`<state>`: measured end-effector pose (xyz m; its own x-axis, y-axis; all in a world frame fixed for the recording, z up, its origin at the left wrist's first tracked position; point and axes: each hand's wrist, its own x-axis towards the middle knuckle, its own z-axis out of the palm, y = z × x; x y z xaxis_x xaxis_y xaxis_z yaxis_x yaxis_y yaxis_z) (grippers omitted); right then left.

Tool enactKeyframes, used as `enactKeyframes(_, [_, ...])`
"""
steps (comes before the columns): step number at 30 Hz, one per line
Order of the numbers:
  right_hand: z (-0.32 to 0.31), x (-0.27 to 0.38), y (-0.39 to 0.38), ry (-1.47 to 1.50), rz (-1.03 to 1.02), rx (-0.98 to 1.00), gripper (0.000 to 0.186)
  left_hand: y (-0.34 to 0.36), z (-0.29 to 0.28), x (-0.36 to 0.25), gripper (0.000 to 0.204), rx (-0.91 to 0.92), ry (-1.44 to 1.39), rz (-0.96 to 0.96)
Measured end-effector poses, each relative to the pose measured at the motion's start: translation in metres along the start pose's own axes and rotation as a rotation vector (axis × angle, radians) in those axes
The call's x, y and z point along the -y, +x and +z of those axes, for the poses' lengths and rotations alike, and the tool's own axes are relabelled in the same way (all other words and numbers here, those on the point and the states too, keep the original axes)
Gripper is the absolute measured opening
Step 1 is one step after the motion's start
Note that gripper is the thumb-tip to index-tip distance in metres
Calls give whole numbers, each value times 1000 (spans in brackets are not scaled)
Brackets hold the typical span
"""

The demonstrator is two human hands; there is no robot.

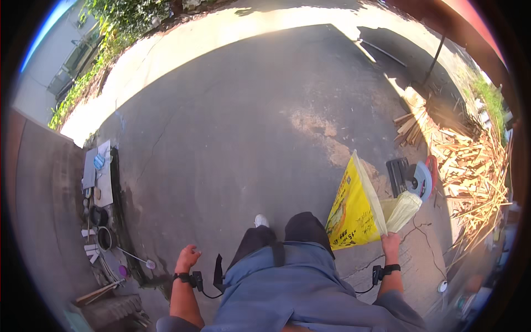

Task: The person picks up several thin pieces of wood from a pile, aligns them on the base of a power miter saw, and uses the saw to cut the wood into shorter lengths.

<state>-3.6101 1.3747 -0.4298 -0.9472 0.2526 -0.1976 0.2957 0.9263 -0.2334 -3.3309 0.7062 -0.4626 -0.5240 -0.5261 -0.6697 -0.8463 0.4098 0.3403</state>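
Observation:
My right hand [390,242] is closed around the gathered edge of a yellow woven sack [354,213] with dark print. The sack hangs beside my right leg, its printed side spread out toward the left and a pale bunched part [404,211] standing up above my fist. Out to the left of my body, my left hand [189,256] holds nothing, its fingers loosely bent and apart. Just beyond the sack, a cut-off saw [419,180] with a round grey guard and a red part sits on the ground.
A large heap of split wood sticks [470,160] spreads along the right side. A thin cable [428,243] lies near the saw. At the left wall are a dark pot [104,238], boards [104,177] and a long-handled tool [135,258]. Concrete ground [232,122] stretches ahead.

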Motion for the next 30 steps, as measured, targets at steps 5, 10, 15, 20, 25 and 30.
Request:
enactKeyframes(5, [64, 8, 9, 40, -26, -15, 24, 135, -51, -132, 46, -79, 74, 246])
enactKeyframes(10, [177, -14, 54, 62, -165, -127, 20, 226, -44, -269, 49, 114, 184, 532])
enactKeyframes(15, [217, 13, 112, -397, -751, -341, 12, 291, -25, -390, 51, 308, 348, 720])
enactKeyframes(20, [78, 136, 164, 107, 31, -52, 27, 311, -44, -544, 50, 421, 367, 745])
enactKeyframes(25, [-2, 208, 180, 149, 264, -178, 25, 351, -33, -664, 42, 597, 412, 931])
enactKeyframes(30, [-18, 244, 117, 118, 542, -205, 15, 328, 48, -759, 46, 972, 709, 1174])
